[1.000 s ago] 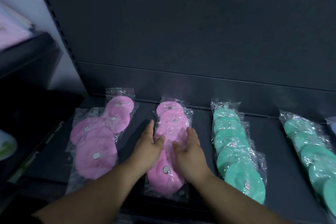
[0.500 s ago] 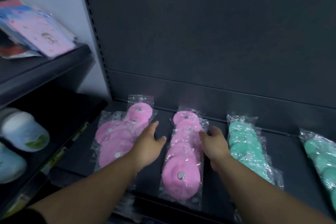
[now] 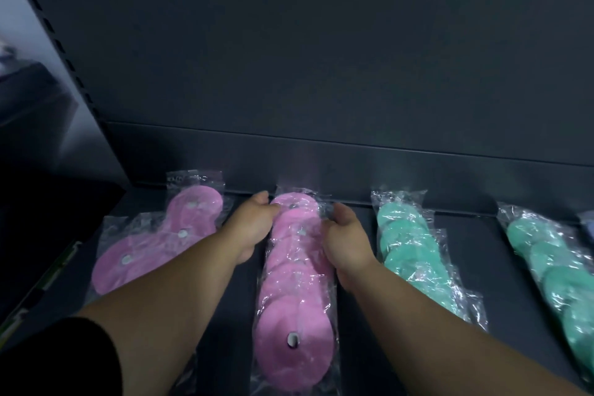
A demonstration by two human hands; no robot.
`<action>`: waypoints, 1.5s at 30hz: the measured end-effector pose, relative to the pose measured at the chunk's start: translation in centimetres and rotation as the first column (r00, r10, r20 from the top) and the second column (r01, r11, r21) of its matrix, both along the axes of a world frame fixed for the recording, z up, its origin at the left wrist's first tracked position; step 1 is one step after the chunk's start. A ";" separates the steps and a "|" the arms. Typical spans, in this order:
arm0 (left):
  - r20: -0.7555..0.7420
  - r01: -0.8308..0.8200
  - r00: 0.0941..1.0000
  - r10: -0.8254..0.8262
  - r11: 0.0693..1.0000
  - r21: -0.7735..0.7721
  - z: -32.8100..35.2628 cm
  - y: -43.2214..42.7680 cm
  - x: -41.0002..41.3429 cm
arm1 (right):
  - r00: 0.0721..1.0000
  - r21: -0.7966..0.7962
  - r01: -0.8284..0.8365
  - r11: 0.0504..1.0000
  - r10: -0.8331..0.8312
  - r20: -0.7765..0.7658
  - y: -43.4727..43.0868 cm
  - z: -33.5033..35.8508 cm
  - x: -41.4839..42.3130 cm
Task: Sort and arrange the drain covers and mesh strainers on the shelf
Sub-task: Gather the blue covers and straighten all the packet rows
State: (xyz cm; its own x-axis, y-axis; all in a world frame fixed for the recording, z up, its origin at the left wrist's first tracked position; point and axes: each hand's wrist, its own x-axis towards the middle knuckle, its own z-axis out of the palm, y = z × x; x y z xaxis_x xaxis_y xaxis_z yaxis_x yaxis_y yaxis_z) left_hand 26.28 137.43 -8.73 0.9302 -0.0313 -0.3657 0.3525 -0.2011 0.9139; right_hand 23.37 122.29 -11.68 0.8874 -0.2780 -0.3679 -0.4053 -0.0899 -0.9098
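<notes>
A row of pink drain covers point(image 3: 294, 292) in clear plastic bags runs front to back along the middle of the dark shelf point(image 3: 482, 267). My left hand point(image 3: 252, 225) presses against the row's far left side. My right hand point(image 3: 345, 235) presses against its far right side, so the row sits between both palms with fingers curled at the bags. A looser pile of pink drain covers point(image 3: 154, 244) lies to the left, partly behind my left forearm. Right of my hands lie two rows of green drain covers point(image 3: 411, 254), the second row of green covers point(image 3: 553, 264) at the far right.
The shelf's dark back panel point(image 3: 321, 58) rises right behind the rows. A perforated upright point(image 3: 61, 51) stands at the left, with another dark shelf unit point(image 3: 29, 90) beyond it. A bluish packet point(image 3: 589, 225) shows at the right edge.
Both hands slid from the row's middle toward its far end and now squeeze its sides. The camera swung, so the left shelf's items left the view.
</notes>
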 end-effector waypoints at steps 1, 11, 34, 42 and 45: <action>-0.004 0.010 1.000 -0.010 1.000 -0.018 -0.1 -0.3 0.1 | 1.000 0.000 0.005 1.000 -0.005 0.002 0.3 0.4 -0.2; 0.114 0.133 0.979 -0.171 0.950 0.282 0.3 -0.9 -1.6 | 0.996 -0.088 0.053 0.995 -0.047 0.072 1.1 1.4 -1.3; 0.171 -0.120 0.981 0.097 0.984 0.128 -0.7 -0.6 -9.7 | 0.994 -0.121 -0.066 0.990 0.075 0.078 0.6 2.6 -7.6; 0.162 -0.075 0.986 0.042 0.976 0.202 -0.2 -1.6 -10.9 | 0.966 -0.224 -0.227 0.948 0.248 0.073 0.2 1.1 -7.4; 0.214 -0.152 0.972 0.102 0.960 0.233 0.8 -0.2 -12.1 | 0.962 -0.280 -0.186 0.942 0.233 0.142 0.3 2.7 -7.8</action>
State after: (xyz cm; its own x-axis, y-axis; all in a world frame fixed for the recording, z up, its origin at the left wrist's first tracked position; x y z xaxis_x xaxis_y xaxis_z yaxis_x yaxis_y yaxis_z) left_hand 14.20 137.24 -7.98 0.9749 0.1593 -0.1554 0.2071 -0.3943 0.8953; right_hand 15.53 122.56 -8.96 0.9787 -0.1447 -0.1456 -0.1925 -0.3997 -0.8962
